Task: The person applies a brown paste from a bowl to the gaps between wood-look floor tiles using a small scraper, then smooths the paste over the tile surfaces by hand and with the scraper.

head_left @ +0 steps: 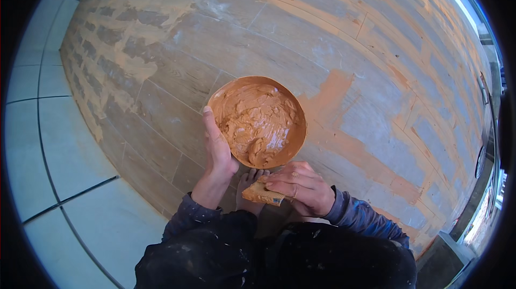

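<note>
Head view: the bowl (pixel 299 133) of orange-brown paste (pixel 251 120) is just right of your left hand (pixel 217 148), which grips its left side, thumb at the rim. Your right hand (pixel 302 187), by the bowl's near right edge, clasps a paste-smeared piece (pixel 259 192); smears (pixel 357 154) streak the floor (pixel 215 47) rightward.

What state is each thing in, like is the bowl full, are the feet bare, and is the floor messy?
Bowl: open, partly filled
Orange-brown paste: wet-looking, lumpy
Left hand: holding the bowl
Right hand: gripping the tool
Tool: paste-smeared
Floor: partly smeared, bare in patches
Foot: bare, other one mostly hidden
Trousers: speckled
</note>
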{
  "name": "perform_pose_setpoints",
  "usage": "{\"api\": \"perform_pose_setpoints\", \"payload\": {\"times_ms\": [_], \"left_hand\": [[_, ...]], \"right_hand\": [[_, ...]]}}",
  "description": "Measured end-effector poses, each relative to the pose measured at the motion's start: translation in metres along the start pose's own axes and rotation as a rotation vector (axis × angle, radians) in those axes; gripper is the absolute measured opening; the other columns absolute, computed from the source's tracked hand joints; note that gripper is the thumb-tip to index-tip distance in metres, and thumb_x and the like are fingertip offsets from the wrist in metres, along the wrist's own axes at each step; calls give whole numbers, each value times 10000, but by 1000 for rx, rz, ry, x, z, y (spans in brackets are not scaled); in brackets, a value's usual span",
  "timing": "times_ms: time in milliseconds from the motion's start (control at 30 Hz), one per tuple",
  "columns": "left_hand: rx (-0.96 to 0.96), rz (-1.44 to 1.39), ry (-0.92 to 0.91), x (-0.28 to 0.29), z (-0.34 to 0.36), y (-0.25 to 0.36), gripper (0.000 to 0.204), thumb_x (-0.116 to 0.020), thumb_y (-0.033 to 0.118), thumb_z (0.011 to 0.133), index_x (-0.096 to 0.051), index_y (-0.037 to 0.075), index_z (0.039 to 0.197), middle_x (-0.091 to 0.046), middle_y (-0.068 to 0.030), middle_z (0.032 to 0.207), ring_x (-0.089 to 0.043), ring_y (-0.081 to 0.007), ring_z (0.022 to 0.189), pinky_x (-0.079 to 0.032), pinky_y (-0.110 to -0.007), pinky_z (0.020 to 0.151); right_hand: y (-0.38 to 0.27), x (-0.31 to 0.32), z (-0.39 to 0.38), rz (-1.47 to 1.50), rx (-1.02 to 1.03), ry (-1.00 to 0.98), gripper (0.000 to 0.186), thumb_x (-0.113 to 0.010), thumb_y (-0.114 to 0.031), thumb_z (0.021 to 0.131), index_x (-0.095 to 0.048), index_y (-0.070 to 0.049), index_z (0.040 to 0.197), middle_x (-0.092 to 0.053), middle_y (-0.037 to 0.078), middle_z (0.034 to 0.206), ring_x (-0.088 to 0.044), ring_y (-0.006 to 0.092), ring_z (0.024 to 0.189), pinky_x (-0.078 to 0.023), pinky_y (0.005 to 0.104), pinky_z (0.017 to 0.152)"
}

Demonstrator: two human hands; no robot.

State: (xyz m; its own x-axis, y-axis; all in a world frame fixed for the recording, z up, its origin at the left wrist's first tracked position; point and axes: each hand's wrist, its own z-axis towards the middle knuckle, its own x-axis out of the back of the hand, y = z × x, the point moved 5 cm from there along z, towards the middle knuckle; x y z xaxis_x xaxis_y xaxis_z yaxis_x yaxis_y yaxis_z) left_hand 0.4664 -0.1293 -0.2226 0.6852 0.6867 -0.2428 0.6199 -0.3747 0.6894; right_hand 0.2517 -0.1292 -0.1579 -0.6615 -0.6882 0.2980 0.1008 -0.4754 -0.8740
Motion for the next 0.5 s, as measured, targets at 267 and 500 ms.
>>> {"api": "perform_pose_setpoints", "payload": {"times_ms": [267,500], "left_hand": [[-264,133,-45,1,-6,21,696,-306,582,1090,-412,20,1488,-566,-178,1418,-629,-284,1250,-572,-436,1021],[-259,159,3,-6,-9,12,654,-308,523,1110,-470,-34,1413,-586,-186,1374,-637,-260,1215,-555,-396,1012]], "right_hand": [[34,14,29,-360,-436,5,216,-646,-1,807,-649,21,1022,-667,160,923,-597,355,858,-496,418,816],[43,-18,31,-18,-522,-82,183,-631,-67,854,-619,39,1003,-669,261,885,-632,429,900,-514,484,796]]}}
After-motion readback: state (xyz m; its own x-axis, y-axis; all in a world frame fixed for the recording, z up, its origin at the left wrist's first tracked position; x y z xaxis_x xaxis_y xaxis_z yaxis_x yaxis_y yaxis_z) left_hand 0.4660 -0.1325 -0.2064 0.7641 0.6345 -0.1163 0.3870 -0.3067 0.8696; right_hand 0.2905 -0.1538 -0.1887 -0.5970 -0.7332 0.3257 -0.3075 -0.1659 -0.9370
